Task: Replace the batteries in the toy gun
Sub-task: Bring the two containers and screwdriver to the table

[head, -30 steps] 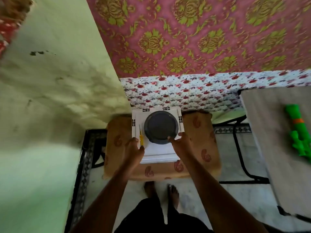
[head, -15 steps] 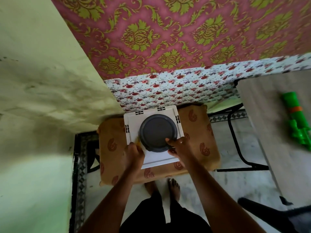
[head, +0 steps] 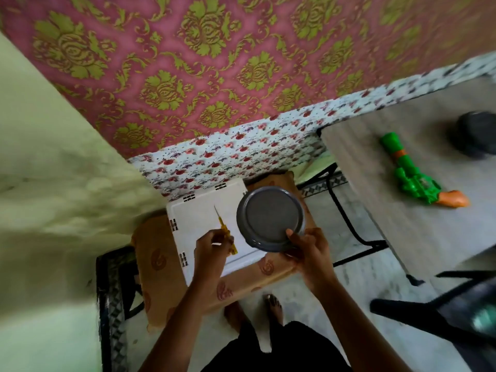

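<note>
The green toy gun [head: 413,175] with an orange grip lies on the grey table [head: 381,200] at the right, away from both hands. My left hand [head: 212,245] holds a yellow screwdriver [head: 225,230] with its tip pointing away, just above a white box [head: 198,218]. My right hand [head: 308,251] grips the near edge of a round dark grey container [head: 269,220], lifted and tilted off the box's right side. No batteries are visible.
The white box rests on a brown patterned cushion [head: 161,267] on a low seat. A second dark round object [head: 475,134] sits blurred at the table's far right. A black chair [head: 442,310] stands at the lower right. Walls close in at left and ahead.
My right hand has lifted the dark container off the box and carried it right. My left hand has picked up the yellow screwdriver. The view has swung right, showing more of the table.
</note>
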`<state>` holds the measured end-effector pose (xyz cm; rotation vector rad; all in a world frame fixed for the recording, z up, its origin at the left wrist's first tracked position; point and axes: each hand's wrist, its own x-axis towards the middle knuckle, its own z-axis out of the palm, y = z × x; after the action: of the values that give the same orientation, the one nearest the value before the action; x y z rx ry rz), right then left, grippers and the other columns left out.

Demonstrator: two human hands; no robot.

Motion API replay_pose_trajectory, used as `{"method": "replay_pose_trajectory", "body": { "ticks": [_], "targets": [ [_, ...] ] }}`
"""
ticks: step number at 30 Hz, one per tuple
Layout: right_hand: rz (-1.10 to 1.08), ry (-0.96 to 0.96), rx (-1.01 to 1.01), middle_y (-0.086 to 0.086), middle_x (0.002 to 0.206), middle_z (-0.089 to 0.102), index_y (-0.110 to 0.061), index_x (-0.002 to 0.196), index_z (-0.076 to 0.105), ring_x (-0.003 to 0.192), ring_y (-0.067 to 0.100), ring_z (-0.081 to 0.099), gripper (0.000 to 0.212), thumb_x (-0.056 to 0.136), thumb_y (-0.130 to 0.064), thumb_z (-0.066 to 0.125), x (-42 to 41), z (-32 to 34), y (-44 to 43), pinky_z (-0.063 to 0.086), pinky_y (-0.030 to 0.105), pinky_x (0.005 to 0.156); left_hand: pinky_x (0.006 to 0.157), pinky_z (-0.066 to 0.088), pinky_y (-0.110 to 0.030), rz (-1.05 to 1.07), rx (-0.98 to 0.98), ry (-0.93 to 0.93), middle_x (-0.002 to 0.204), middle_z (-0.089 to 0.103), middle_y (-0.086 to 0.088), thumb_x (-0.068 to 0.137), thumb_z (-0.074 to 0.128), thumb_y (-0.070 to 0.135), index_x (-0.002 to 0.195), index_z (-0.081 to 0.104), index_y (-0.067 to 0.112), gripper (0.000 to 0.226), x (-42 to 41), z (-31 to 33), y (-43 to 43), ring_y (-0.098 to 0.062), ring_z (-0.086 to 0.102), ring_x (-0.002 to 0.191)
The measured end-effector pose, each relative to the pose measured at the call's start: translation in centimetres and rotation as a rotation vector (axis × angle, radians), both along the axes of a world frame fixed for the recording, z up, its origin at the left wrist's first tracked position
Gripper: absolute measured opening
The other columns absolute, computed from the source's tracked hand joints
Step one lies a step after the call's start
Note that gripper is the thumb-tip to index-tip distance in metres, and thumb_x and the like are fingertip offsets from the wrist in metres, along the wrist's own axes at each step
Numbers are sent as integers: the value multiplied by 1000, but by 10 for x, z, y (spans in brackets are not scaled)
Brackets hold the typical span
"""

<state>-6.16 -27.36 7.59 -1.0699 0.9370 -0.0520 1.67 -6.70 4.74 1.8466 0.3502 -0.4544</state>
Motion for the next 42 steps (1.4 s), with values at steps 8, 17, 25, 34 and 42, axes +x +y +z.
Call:
{"method": "replay_pose_trajectory", "body": {
  "ticks": [8, 17, 25, 34, 42],
  "targets": [
    [-218, -94, -27, 20, 103, 78, -23, 115, 63, 93, 40, 77, 33, 86, -15, 80, -62, 52, -80, 61, 55, 87, 85, 61, -52, -190, -150, -9, 77, 76, -5, 83, 72, 16, 83, 76, 14, 4, -29, 58, -98, -32, 73, 82],
    [-359, -121, -34, 20, 92, 78, -2, 126, 65, 94, 40, 76, 48, 83, -17, 83, -128, 58, -211, 62, 47, 80, 67, 61, -32, -204, -226, 49, 72, 68, -5, 91, 70, -2, 86, 68, 11, 14, -94, 83, -252, -20, 64, 70],
    [-307, -107, -54, 20, 82, 75, 8, 105, 69, 81, 34, 76, 33, 86, -17, 81, -172, 62, -328, 63, 49, 86, 52, 53, -25, -114, -274, 125, 69, 63, -9, 94, 65, -7, 88, 62, 5, 14, -154, 79, -380, -9, 61, 51],
    [-351, -95, -2, 22, 91, 78, 7, 114, 68, 89, 36, 78, 39, 87, -18, 80, -160, 53, -386, 63, 44, 85, 57, 55, -26, -180, -238, 60, 75, 67, -8, 92, 71, 0, 93, 70, 8, 8, -129, 66, -437, -15, 63, 65],
    [-378, -43, -45, 16, 92, 79, -2, 108, 71, 92, 35, 78, 28, 87, -18, 79, -122, 69, -428, 61, 49, 91, 58, 58, -26, -240, -266, 139, 82, 69, -17, 92, 71, 0, 97, 69, 3, 6, -90, 57, -477, -28, 68, 75]
  ]
}}
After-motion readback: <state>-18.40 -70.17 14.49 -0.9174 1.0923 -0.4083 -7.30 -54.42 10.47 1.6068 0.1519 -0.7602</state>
